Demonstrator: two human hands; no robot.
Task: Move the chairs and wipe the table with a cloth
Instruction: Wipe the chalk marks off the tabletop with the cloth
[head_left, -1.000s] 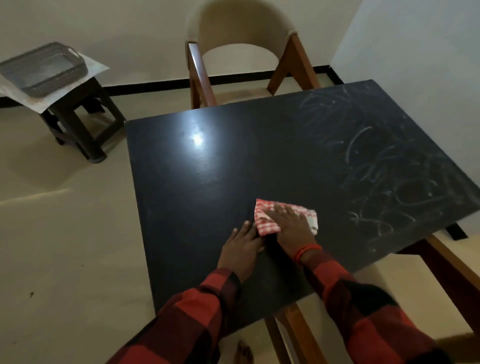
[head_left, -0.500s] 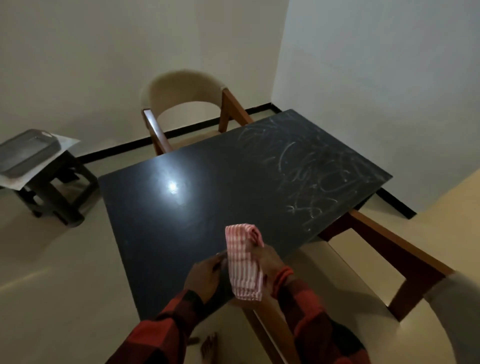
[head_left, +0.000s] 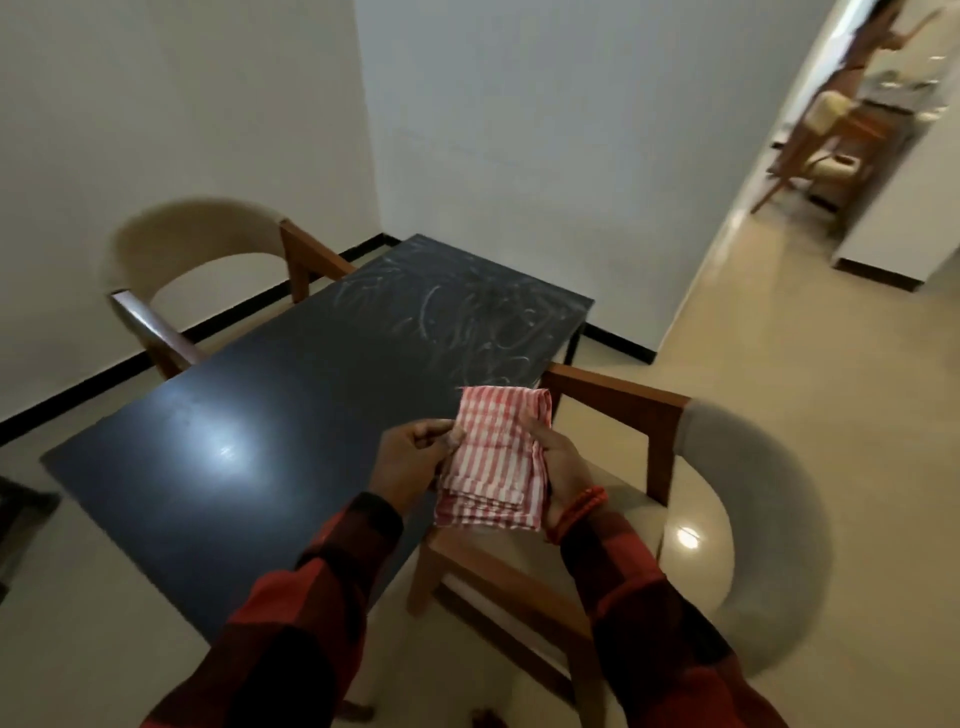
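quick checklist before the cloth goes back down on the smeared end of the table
1. Cloth in grip: ok, folded and held by both the left hand and the right hand.
2. Cloth off the table: ok, lifted above the near edge.
3. Smears located: ok, streaks show on the far end.
4. Path to smears free: ok, nothing lies on the tabletop.
5. Near chair out of the way: not ok, tucked against the table edge.
6. Cloth's clean side facing down: cannot tell.
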